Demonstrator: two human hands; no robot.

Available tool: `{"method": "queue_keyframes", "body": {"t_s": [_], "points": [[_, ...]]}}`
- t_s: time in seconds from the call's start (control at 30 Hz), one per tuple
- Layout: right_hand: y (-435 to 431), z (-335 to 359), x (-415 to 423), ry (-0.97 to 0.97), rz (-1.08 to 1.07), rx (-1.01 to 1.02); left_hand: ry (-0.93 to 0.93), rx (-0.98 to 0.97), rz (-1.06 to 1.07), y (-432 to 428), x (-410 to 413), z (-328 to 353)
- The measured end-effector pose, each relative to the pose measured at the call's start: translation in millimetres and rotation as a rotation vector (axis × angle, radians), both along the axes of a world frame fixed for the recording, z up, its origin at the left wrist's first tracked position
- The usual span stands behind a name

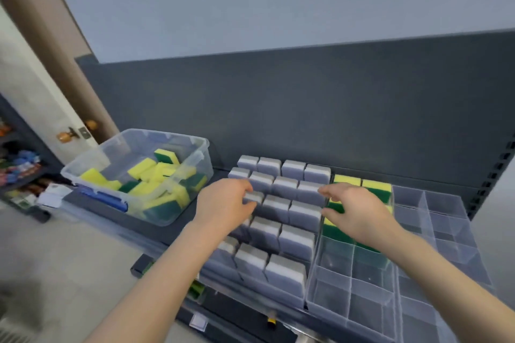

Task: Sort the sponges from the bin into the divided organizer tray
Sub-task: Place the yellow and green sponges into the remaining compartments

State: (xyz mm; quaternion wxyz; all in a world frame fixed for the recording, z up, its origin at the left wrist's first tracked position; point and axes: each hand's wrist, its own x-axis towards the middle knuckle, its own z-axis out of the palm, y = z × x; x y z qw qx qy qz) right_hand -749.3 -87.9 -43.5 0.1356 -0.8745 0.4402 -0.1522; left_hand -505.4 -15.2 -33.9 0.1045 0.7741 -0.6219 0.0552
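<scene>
Left of the tray [370, 312]: left hand [223, 207] pinching a grey sponge [254, 198] into line (rows tight to save room), right hand [355, 210] spread, holding nothing.

This looks like a shop or its stockroom. A dark grey metal shelf back panel [278, 108] rises behind the work surface, and a slotted upright [498, 167] of the kind used in retail shelving runs down its right edge. At the far left, a low dark rack [16, 172] holds rows of small colourful packaged goods, too blurred to identify. A pale plain wall [250, 3] stands above the panel, and a beige door with a round brass knob [63, 136] shows at the left. Small white label tags [199, 321] sit on the shelf's front edge.
</scene>
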Motion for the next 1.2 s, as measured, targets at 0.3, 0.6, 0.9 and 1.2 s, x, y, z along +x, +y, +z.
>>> {"method": "queue_keyframes", "body": {"t_s": [0.3,0.6,0.9,1.2], "points": [[13.6,15.6,71.3,0.053,0.097,-0.014,0.012,0.042,0.173,49.4,85.1,4.3],[42.3,38.9,183.3,0.038,0.118,-0.081,0.025,0.032,0.254,91.3,199.3,20.4],[72.6,41.7,290.1,-0.006,0.111,-0.070,0.027,0.001,0.220,118.4,302.3,32.8],[77.8,38.6,372.5,0.026,0.131,-0.036,0.088,0.000,0.194,120.4,370.7,22.6]]}}
